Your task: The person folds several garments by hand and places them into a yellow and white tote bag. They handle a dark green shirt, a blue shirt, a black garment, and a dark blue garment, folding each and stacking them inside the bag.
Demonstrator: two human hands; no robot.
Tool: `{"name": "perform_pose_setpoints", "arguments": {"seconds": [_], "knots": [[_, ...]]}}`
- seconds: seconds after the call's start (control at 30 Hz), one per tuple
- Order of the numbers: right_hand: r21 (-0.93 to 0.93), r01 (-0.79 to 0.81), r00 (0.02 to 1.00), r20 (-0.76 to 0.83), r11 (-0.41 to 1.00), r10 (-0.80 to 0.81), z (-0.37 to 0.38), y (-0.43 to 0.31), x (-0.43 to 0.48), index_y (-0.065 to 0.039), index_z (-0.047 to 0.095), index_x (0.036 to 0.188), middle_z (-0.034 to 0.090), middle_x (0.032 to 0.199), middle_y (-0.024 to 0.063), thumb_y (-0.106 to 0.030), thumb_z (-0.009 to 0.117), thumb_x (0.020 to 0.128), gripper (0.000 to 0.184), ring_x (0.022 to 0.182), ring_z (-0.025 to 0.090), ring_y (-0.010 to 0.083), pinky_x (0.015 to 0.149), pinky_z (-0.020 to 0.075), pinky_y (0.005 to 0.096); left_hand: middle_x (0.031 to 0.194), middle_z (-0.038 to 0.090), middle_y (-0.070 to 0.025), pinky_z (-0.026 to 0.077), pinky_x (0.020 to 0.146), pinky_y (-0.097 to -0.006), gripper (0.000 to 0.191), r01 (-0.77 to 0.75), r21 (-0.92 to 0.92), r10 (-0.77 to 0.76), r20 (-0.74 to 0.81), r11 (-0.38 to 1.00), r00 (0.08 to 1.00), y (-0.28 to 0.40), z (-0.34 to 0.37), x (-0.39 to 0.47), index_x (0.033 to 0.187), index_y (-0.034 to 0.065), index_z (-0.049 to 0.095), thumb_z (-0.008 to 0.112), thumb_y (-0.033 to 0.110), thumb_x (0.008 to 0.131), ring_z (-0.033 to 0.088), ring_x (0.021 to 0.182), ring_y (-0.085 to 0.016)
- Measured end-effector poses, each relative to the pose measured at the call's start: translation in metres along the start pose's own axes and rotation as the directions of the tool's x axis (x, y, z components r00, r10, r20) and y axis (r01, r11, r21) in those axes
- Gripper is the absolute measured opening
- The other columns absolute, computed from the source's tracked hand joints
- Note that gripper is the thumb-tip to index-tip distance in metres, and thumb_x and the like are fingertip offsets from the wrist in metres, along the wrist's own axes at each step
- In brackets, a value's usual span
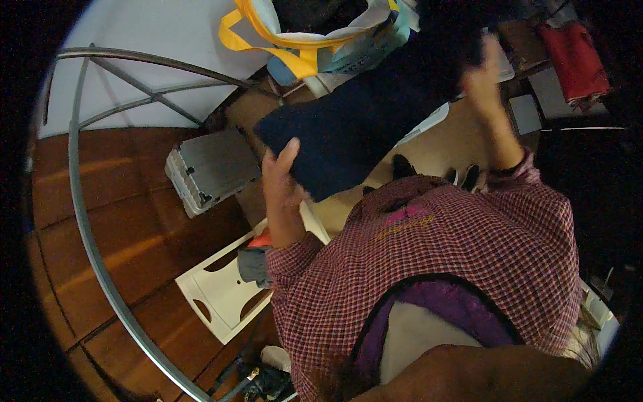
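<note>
A dark navy cloth [361, 120], perhaps a garment, stretches in front of me between my two hands. My left hand [285, 178] grips its near left corner, thumb on top and the fingers hidden beneath. At the far right, my right hand [482, 85] holds the other side; it is blurred, and its fingertips merge with the dark fabric. The cloth's upper right part fades into shadow, so where it ends there is unclear. Just beyond it stands a large bag [346, 50] with yellow handles, with dark contents inside.
A curved metal tube frame [83, 201] rises on the left. Beside the cloth is a grey plastic box [216, 163]. A cream plastic rack [221, 301] holds grey and red cloth. Red fabric [575, 63] hangs at upper right. Dark shoes [402, 167] show below the cloth.
</note>
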State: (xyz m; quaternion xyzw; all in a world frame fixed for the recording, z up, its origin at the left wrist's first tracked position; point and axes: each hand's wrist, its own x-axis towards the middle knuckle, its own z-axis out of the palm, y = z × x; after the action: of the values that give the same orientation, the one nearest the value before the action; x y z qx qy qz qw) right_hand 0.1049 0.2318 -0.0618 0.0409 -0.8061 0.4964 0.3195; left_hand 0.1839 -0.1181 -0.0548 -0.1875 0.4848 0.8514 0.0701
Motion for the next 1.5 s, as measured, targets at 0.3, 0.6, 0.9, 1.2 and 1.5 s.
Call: {"name": "perform_pose_setpoints", "arguments": {"seconds": [0.3,0.6,0.9,1.2,1.5], "knots": [[0.280,0.195,0.715,0.615,0.940,-0.332,0.091,-0.044,-0.062,-0.007,0.049,0.131,0.046,0.140,0.0133,0.012,0.052,0.059,0.075,0.110,0.054,0.0317,0.092,0.0455,0.0371,0.116,0.060,-0.0107,0.053,0.086,-0.0394,0.038,-0.049,-0.099,0.055,0.061,0.994,0.997,-0.005,0.034,0.035,0.124,0.0014,0.050,0.060,0.008,0.088,0.062,0.099,-0.024],[0.329,-0.593,0.803,0.179,0.735,0.568,-0.014,0.100,0.077,-0.001,0.058,0.118,0.061,0.117,0.0097,-0.008,0.050,0.086,0.033,0.103,0.058,0.0215,0.092,0.0451,0.0331,0.110,0.063,-0.0129,0.050,0.089,-0.0415,0.039,-0.095,-0.092,0.085,-0.111,0.991,0.990,0.024,-0.015,0.030,0.116,0.0008,0.059,0.066,0.022,0.083,0.062,0.098,-0.028],[0.794,-0.580,0.365,0.053,0.183,0.929,-0.137,0.274,0.111,0.000,0.036,0.140,0.052,0.132,0.0108,-0.012,0.051,0.091,0.053,0.117,0.052,0.0245,0.102,0.0382,0.0338,0.124,0.058,-0.0172,0.043,0.100,-0.0486,0.040,-0.074,-0.305,0.018,-0.183,0.949,0.983,0.036,-0.117,0.015,0.122,0.0008,0.056,0.060,0.019,0.087,0.054,0.116,-0.033],[-0.165,-0.431,0.883,-0.277,0.887,0.378,-0.098,0.277,0.056,0.000,0.040,0.137,0.051,0.131,0.0151,-0.013,0.055,0.088,0.052,0.116,0.052,0.0279,0.098,0.0403,0.0355,0.120,0.060,-0.0180,0.049,0.094,-0.0490,0.040,0.094,-0.313,-0.141,-0.132,0.945,0.981,0.029,-0.128,0.010,0.122,-0.0006,0.055,0.059,0.019,0.088,0.059,0.109,-0.034],[-0.384,0.362,0.626,0.776,0.849,0.085,0.023,0.121,-0.092,-0.020,0.047,0.131,0.030,0.150,0.0053,-0.012,0.071,0.063,0.073,0.132,0.033,0.0316,0.102,0.0318,0.0519,0.122,0.059,-0.0190,0.049,0.093,-0.0504,0.043,0.064,-0.313,-0.109,-0.128,0.947,0.986,0.031,-0.093,0.006,0.123,-0.0017,0.054,0.059,0.023,0.088,0.059,0.109,-0.035]]}}
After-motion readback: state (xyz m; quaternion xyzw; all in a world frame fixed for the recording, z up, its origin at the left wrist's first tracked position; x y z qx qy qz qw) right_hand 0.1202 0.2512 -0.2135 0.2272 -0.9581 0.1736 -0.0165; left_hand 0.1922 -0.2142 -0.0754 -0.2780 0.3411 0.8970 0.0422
